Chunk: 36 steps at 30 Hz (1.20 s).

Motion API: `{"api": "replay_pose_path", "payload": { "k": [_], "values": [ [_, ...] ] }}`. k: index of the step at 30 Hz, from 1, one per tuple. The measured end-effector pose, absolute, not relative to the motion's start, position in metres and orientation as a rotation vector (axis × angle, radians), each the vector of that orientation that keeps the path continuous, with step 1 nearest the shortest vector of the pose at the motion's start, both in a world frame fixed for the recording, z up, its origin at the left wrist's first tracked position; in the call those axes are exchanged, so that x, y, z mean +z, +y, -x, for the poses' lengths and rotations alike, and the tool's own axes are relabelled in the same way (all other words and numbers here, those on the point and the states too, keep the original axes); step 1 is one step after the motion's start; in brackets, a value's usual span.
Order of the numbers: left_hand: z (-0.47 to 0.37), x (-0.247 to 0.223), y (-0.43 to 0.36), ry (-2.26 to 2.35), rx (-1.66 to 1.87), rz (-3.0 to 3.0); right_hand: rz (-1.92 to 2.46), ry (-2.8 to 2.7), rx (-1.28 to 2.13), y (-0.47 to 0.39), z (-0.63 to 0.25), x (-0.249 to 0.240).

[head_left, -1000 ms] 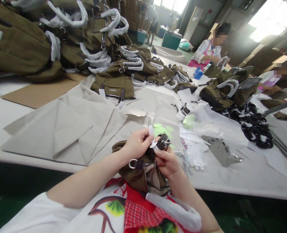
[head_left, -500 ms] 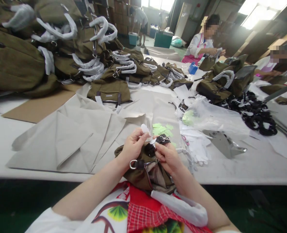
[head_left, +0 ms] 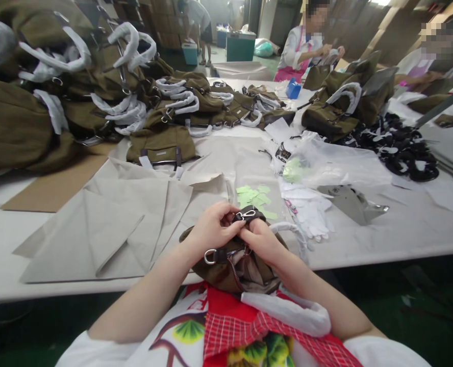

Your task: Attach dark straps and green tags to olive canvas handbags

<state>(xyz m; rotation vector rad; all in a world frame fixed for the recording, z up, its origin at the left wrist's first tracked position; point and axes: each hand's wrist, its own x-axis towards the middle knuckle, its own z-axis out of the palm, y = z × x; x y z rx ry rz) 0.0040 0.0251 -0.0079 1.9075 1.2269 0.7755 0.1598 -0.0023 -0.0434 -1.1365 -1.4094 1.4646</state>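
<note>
An olive bag [head_left: 211, 272] with an open zipper and a silver ring rests at the table's front edge, against my lap. Over its top, my left hand [head_left: 217, 224] pinches a black strap [head_left: 254, 210] that carries a silver clasp. My right hand [head_left: 260, 237] is closed on the same strap from the other side, its fingertips close to my left thumb. The fingertips partly hide the strap. A white-wrapped handle [head_left: 287, 311] hangs from the bag over my apron. Just beyond my hands lie light green paper pieces [head_left: 253, 196].
Olive bags [head_left: 107, 86] are piled at the back left. Grey sheets [head_left: 134, 224] cover the left front. White papers [head_left: 306, 209], a plastic bag [head_left: 345, 163] and black straps [head_left: 406, 148] lie right. Persons work beyond the table.
The white pieces between my fingers are no longer visible. Both hands have come closer together on the black strap. The camera view has shifted slightly.
</note>
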Motion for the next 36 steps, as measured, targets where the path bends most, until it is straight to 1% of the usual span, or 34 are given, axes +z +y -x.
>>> {"api": "replay_pose_path", "payload": {
  "k": [4,8,12,14,18,23,30,36],
  "values": [
    [-0.002,-0.011,0.019,1.271,0.819,-1.909,1.101,-1.478,1.538,-0.005,-0.161,-0.038],
    [-0.001,-0.016,0.014,1.313,0.843,-1.884,1.198,-1.613,1.448,-0.008,-0.161,-0.035],
    [0.001,-0.022,0.011,1.379,0.968,-1.849,1.288,-1.628,1.365,-0.012,-0.160,-0.037],
    [0.003,-0.024,0.011,1.389,1.029,-1.878,1.338,-1.703,1.265,-0.014,-0.161,-0.035],
    [0.008,-0.026,0.011,1.370,1.083,-2.029,1.504,-2.096,0.946,-0.016,-0.162,-0.024],
    [0.015,-0.026,0.013,1.296,1.093,-2.215,1.688,-2.425,0.829,-0.012,-0.163,-0.016],
    [0.024,-0.024,0.015,1.152,1.038,-2.247,1.646,-2.613,0.702,-0.007,-0.162,-0.021],
    [0.023,-0.021,0.017,1.042,1.005,-2.287,1.614,-2.775,0.636,-0.007,-0.160,-0.015]
  ]
}}
